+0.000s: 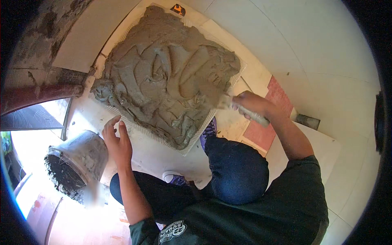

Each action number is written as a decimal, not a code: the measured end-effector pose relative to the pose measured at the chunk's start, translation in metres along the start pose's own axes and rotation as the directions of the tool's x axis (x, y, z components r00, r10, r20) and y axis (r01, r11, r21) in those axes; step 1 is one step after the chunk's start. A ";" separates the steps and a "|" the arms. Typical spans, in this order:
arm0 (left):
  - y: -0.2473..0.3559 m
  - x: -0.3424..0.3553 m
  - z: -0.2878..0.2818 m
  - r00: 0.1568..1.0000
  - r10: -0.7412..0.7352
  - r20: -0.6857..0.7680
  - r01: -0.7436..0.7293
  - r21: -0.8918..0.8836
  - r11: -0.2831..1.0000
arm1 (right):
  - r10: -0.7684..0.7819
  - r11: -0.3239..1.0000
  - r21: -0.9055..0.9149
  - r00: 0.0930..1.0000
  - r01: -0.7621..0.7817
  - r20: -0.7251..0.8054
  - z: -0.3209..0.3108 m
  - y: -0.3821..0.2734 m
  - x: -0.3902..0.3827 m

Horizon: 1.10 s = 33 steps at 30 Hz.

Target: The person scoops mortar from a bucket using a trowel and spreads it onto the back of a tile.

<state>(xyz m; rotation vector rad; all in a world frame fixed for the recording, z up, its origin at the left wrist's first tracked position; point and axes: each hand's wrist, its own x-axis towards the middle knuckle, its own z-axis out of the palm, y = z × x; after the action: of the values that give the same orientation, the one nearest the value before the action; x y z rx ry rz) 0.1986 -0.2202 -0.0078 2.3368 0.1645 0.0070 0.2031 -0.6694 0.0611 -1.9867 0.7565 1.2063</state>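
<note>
Wet grey mortar (163,77) lies in a thick, swirled layer over a pale tile (242,70), whose ridged surface shows along the edges. My right hand (253,104) is closed around the pale handle of a trowel (257,117) at the mortar's right side. Its blade is coated in mortar and smeared by motion, so its shape is hard to make out. Off the mortar's lower left edge, my left hand (118,141) hovers with fingers loosely apart, holding nothing. Beside it, a mortar-crusted bucket (87,153) lies tipped, its mouth facing lower left.
A black and orange tape measure (178,10) sits beyond the mortar's far edge. Right of my right hand are a reddish floor strip (274,102) and a small dark block (307,121). Pale wall tiles (326,49) rise on the right. My shoe (209,132) stands near the mortar.
</note>
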 end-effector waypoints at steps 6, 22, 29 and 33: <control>0.003 -0.001 0.006 1.000 0.004 0.025 -0.005 0.019 1.000 | -0.403 0.747 -0.601 0.912 0.282 -0.073 0.082 -0.026 -0.012; -0.006 -0.003 0.010 0.998 -0.011 0.054 0.010 0.027 1.000 | -0.075 0.937 -0.331 0.856 -0.115 -0.512 -0.020 0.035 0.025; -0.012 -0.005 0.012 0.997 0.016 0.071 -0.019 0.048 0.999 | -0.283 0.771 -0.636 0.873 -0.039 -0.397 -0.019 0.060 0.004; -0.012 -0.006 0.009 0.998 0.004 0.061 -0.008 0.053 0.999 | -0.181 0.834 -0.511 0.772 -0.207 -0.609 -0.028 0.052 -0.006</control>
<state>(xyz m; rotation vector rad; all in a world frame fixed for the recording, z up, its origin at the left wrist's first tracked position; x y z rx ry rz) 0.1920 -0.2189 -0.0229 2.3870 0.1288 -0.0657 0.1756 -0.7213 0.0626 -2.9730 0.7871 0.7746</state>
